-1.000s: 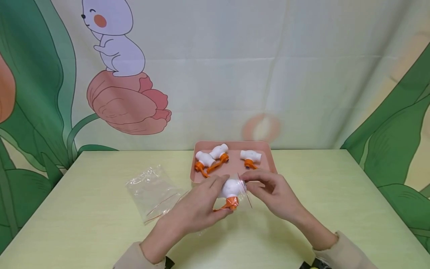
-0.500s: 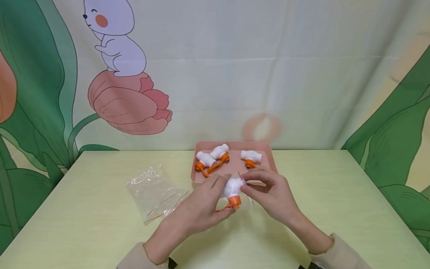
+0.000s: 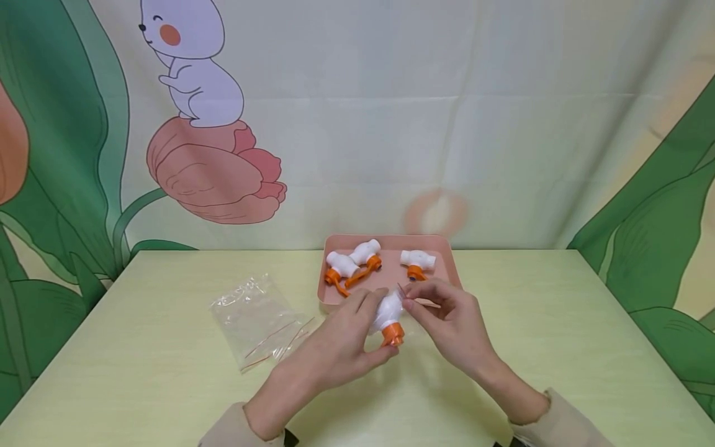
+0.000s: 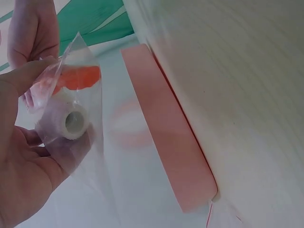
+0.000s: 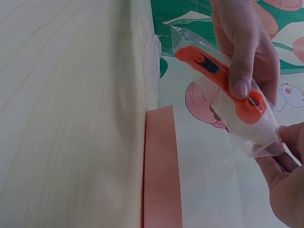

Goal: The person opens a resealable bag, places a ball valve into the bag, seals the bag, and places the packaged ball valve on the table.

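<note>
A white ball valve [image 3: 388, 310] with an orange handle [image 5: 251, 108] sits inside a clear zip bag [image 5: 183, 35]. My left hand [image 3: 332, 344] holds the bagged valve from its left side. In the right wrist view, the left thumb presses on the orange handle through the plastic. My right hand [image 3: 454, 323] pinches the red-lined mouth of the bag between thumb and index finger. The white body's round open end faces the left wrist camera. Both hands are above the table, in front of the pink tray [image 3: 391, 239].
Three more valves lie in the tray: two together at the left, one valve [image 3: 418, 259] at the right. Flat clear zip bags [image 3: 254, 323] with red lines lie on the table [image 3: 139, 372] at left. A printed curtain [image 3: 346, 124] hangs behind.
The right fingers have shifted slightly along the bag's mouth, and the red line shows less. The valve has turned a little, with its orange part moving right. The left hand keeps its hold.
</note>
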`<control>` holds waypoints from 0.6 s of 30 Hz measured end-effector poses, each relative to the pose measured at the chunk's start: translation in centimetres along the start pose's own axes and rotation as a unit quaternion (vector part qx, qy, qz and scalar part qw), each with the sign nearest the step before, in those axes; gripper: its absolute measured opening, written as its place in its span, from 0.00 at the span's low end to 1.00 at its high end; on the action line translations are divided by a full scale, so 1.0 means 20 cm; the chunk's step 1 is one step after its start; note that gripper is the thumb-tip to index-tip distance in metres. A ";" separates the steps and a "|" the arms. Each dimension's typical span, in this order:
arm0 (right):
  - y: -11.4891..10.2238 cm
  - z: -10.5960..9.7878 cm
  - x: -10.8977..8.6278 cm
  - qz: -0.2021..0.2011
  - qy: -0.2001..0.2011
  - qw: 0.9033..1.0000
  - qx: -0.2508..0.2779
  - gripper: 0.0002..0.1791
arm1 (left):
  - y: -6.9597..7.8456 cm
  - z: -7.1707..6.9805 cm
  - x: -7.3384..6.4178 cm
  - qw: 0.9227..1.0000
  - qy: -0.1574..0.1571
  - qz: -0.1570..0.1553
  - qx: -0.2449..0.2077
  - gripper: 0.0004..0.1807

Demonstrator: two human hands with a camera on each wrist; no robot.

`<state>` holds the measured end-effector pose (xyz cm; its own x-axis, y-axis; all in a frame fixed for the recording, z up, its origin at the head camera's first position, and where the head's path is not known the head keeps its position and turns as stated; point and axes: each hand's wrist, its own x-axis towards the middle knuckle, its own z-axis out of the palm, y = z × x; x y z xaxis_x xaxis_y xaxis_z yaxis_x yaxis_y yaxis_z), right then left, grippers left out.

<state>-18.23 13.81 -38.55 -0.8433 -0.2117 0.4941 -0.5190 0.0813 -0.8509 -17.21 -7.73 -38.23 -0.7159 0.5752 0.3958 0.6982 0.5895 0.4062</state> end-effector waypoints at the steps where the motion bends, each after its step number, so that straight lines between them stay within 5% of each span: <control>1: 0.00 0.00 0.00 -0.003 0.002 1.000 -0.003 0.06 | 0.00 0.00 0.00 1.000 0.000 -0.001 -0.002 0.42; 11: -0.01 0.02 0.01 -0.022 -0.003 1.000 -0.004 0.06 | 0.01 0.01 0.01 0.999 -0.009 -0.020 -0.041 0.47; 18: -0.01 0.01 0.01 -0.031 -0.012 0.999 -0.010 0.05 | 0.02 0.02 0.01 0.987 -0.020 -0.043 -0.151 0.44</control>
<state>-18.34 13.62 -38.36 -0.8058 -0.2399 0.5415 -0.5733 0.0864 -0.8148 -17.10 -7.27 -38.28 -0.7672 0.5561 0.3195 0.5993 0.4442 0.6660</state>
